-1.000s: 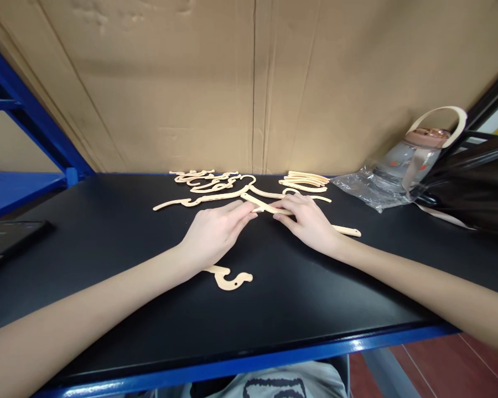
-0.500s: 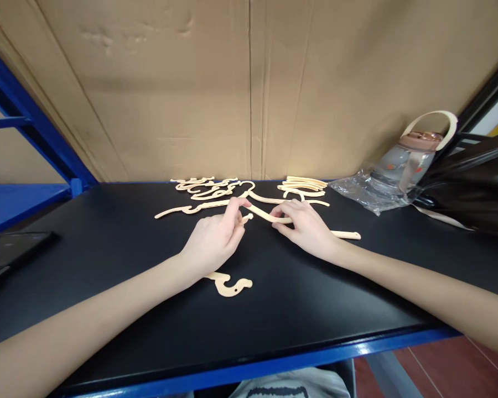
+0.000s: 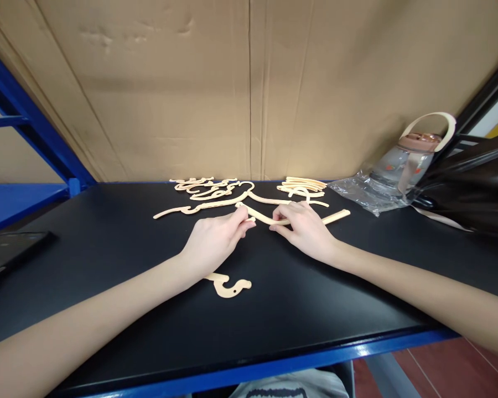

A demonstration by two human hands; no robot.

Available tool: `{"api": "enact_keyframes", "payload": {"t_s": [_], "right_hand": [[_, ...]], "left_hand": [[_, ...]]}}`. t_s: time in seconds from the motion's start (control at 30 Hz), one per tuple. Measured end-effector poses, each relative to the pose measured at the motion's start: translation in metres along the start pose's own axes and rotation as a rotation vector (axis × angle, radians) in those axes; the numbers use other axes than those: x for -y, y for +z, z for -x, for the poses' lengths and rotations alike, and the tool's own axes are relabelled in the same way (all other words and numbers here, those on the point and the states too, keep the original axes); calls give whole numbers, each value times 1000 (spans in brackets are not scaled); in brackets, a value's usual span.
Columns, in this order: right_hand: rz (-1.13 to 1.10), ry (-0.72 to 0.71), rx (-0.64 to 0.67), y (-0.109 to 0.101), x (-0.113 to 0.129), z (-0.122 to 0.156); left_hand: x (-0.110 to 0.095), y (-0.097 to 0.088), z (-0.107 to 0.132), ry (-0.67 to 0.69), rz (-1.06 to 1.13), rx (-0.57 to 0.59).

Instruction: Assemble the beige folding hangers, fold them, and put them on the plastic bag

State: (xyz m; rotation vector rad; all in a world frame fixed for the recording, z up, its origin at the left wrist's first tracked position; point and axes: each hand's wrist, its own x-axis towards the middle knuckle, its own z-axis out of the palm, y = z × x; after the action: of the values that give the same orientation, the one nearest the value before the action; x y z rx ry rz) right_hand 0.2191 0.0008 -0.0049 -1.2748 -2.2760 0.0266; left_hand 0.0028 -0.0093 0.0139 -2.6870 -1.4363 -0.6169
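Note:
My left hand [image 3: 217, 237] pinches the near end of a thin curved wooden strip [image 3: 262, 216] over the black table [image 3: 108, 276]. My right hand [image 3: 305, 229] grips the same strip further along, and its far end sticks out to the right, lifted off the table. A long wavy wooden piece [image 3: 199, 206] lies just beyond my hands. A hook-shaped wooden piece [image 3: 229, 286] lies under my left wrist.
More flat wooden cut-outs [image 3: 203, 187] and a stack of curved strips [image 3: 305, 185] lie at the back by the cardboard wall. A water bottle [image 3: 410, 157] on clear plastic and a black bag [image 3: 477, 185] sit right. A dark phone [image 3: 8, 249] lies left.
The strip's right end has risen off the table and swung toward the back. My left fingers have closed on its near end again.

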Motion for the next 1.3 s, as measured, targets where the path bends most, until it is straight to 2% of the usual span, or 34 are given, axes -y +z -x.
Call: {"api": "enact_keyframes", "payload": {"t_s": [0.13, 0.23, 0.47, 0.53, 0.6, 0.7, 0.93, 1.13, 1.3], "right_hand": [[61, -3, 27, 1, 1, 3], [108, -26, 36, 2, 2, 3], [118, -80, 24, 1, 5, 3], [106, -85, 27, 0, 6, 3], [104, -102, 33, -1, 6, 3], [111, -127, 39, -1, 4, 2], [37, -144, 63, -1, 5, 2], [-85, -165, 135, -3, 6, 2], [-138, -168, 184, -4, 5, 2]], "left_hand": [[6, -1, -1, 34, 12, -68], [10, -9, -1, 44, 9, -117], [21, -28, -5, 66, -158, -91], [23, -29, -6, 92, -88, -6], [26, -27, -6, 98, 42, 126], [29, -26, -8, 55, 263, 316], [47, -32, -16, -35, 686, 639], [57, -40, -16, -121, 848, 793], [58, -41, -14, -103, 884, 870]]}}
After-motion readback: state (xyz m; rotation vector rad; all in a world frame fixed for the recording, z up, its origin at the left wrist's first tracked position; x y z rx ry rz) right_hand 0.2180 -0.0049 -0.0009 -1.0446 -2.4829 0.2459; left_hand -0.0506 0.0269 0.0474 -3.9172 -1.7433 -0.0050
